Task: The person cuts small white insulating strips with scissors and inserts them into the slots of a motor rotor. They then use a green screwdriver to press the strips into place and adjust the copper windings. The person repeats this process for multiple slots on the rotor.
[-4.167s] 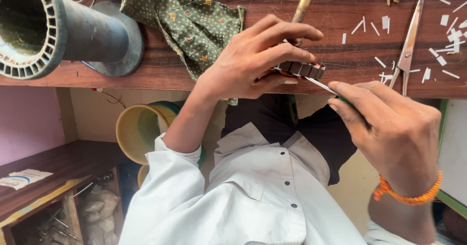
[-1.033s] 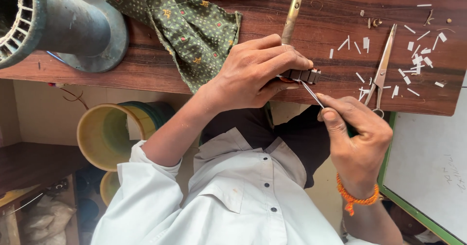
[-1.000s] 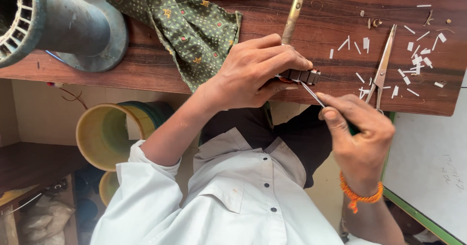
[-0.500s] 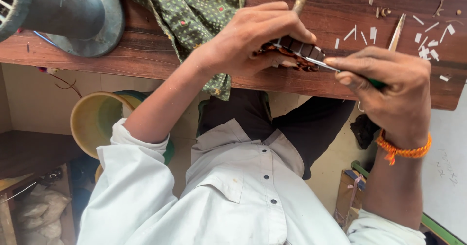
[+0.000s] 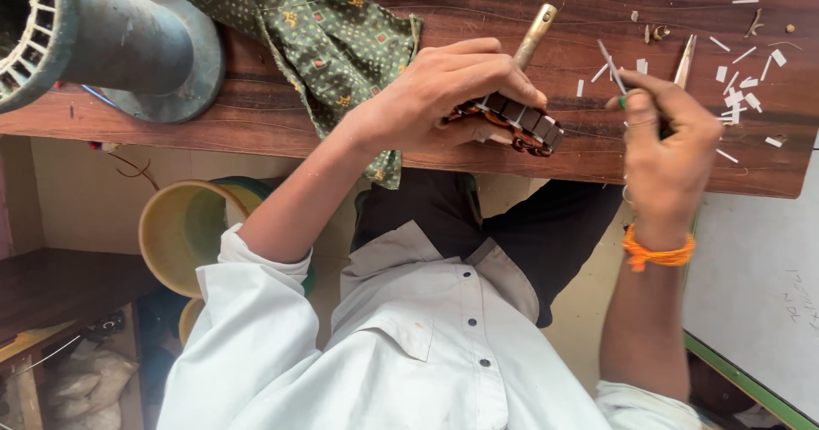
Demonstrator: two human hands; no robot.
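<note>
Gripping a small dark slotted core with copper windings (image 5: 514, 124), the left hand (image 5: 444, 97) has its fingers curled over the top and the thumb pressed beneath, holding the part above the near edge of the wooden workbench (image 5: 256, 123). At three o'clock from it, the right hand (image 5: 670, 148) pinches a thin green-tipped tool (image 5: 614, 76) between thumb and forefinger, its point aimed toward eleven o'clock, apart from the core. An orange thread band (image 5: 657, 253) circles that wrist. White paper strips (image 5: 742, 97) lie scattered at one o'clock. A brass-tipped rod (image 5: 536, 33) shows behind the left knuckles; green patterned cloth (image 5: 324, 46) lies at ten o'clock, a grey spool (image 5: 102, 37) farther out.
</note>
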